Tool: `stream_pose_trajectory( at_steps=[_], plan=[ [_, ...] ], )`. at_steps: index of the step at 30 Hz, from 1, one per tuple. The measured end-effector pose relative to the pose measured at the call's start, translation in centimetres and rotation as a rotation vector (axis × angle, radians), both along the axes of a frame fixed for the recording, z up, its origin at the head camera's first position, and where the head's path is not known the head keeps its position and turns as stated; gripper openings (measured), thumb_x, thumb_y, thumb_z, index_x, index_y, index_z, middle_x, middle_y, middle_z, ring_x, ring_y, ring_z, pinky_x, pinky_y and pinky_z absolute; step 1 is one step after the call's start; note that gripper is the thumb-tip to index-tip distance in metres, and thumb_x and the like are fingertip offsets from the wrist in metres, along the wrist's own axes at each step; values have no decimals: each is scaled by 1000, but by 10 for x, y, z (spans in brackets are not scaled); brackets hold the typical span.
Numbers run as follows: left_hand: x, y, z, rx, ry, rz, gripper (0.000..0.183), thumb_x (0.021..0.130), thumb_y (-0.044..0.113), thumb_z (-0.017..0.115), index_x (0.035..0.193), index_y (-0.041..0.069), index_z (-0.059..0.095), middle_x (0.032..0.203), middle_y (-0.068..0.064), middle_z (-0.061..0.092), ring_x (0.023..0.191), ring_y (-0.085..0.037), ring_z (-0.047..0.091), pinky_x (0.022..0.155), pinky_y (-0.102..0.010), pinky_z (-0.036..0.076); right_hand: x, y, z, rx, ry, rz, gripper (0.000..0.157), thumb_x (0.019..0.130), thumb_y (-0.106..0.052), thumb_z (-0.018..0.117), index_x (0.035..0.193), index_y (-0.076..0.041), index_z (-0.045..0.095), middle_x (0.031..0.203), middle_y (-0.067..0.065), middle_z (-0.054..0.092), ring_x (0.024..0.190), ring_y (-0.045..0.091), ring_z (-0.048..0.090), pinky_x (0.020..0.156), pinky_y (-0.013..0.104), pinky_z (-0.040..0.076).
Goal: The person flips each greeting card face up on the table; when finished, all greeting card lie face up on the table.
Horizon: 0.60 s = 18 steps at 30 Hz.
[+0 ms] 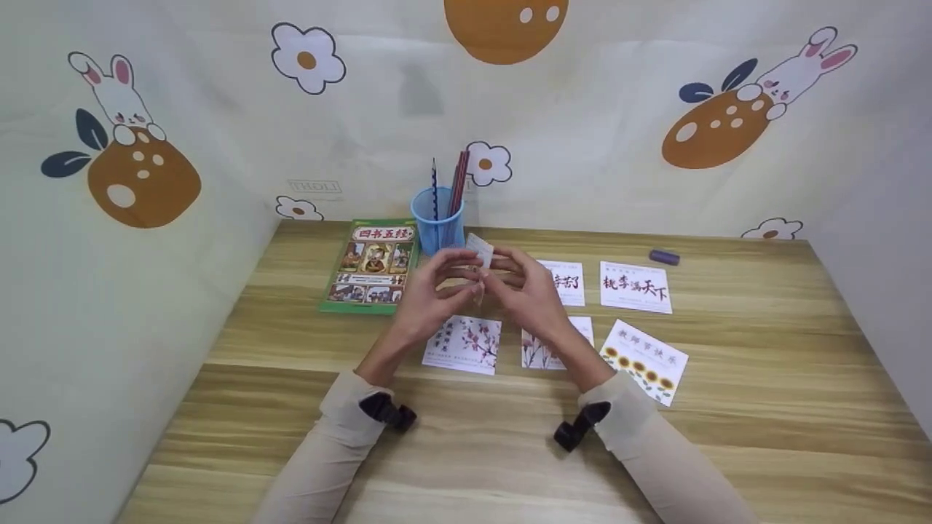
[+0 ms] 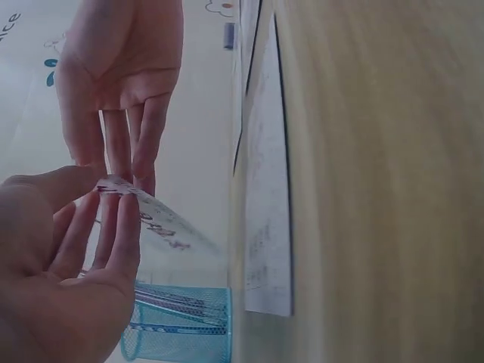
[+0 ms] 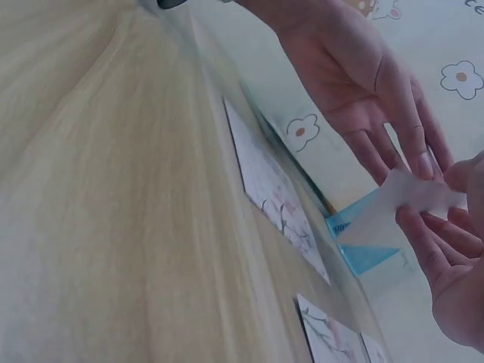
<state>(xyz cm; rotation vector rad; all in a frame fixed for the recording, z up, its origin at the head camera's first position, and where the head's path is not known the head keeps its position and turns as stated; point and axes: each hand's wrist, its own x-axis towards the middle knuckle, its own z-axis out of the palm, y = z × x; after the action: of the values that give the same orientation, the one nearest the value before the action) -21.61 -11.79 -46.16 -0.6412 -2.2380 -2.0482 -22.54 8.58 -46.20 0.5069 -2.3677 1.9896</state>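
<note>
Both hands are raised over the table, facing each other, with a small thin white card [image 1: 480, 249] between their fingertips. My left hand [image 1: 435, 291] pinches one side of it between thumb and fingers. My right hand [image 1: 529, 291] pinches the other side the same way. Dark red writing shows on the card [image 2: 162, 221] in the left wrist view, while a plain pale face of the card [image 3: 389, 212] shows in the right wrist view. Below the hands, a card with plum blossom [image 1: 470, 348] lies flat. A pink-flower card [image 1: 542, 355] is partly hidden by the right forearm.
Behind the hands stands a blue mesh cup [image 1: 439, 231] with pencils. To its left lies a green-edged picture book [image 1: 373, 266]. On the right are a sunflower card [image 1: 644, 364], two cards with red writing, one [image 1: 636, 287] fully in view, and a purple cylinder [image 1: 664, 257].
</note>
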Motion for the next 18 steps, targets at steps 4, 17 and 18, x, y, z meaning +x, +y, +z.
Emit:
stream_pose_trajectory(
  at_steps=[4, 17, 18],
  plan=[
    [-2, -1, -2, -39, -21, 14, 52, 96, -9, 73, 145, 2, 59, 143, -19, 65, 126, -35, 70, 110, -41, 60, -3, 0, -2, 31, 19, -69, 41, 103, -14, 71, 142, -2, 64, 127, 18, 79, 120, 32, 77, 103, 37, 63],
    [-4, -9, -2, -167, -257, 222, 78, 98, 14, 79, 163, 10, 37, 146, -22, 67, 132, -36, 70, 111, -44, 58, -8, 7, -4, -72, 17, -207, 28, 104, -6, 63, 131, -1, 64, 113, 16, 77, 106, 29, 80, 85, 27, 65],
    [-3, -9, -2, -154, -278, 212, 78, 99, 13, 79, 163, 8, 35, 143, -25, 68, 130, -37, 71, 110, -43, 60, -8, 7, -5, -84, -3, -196, 28, 103, -6, 64, 131, -2, 63, 114, 16, 77, 104, 28, 80, 81, 26, 65]
  ],
)
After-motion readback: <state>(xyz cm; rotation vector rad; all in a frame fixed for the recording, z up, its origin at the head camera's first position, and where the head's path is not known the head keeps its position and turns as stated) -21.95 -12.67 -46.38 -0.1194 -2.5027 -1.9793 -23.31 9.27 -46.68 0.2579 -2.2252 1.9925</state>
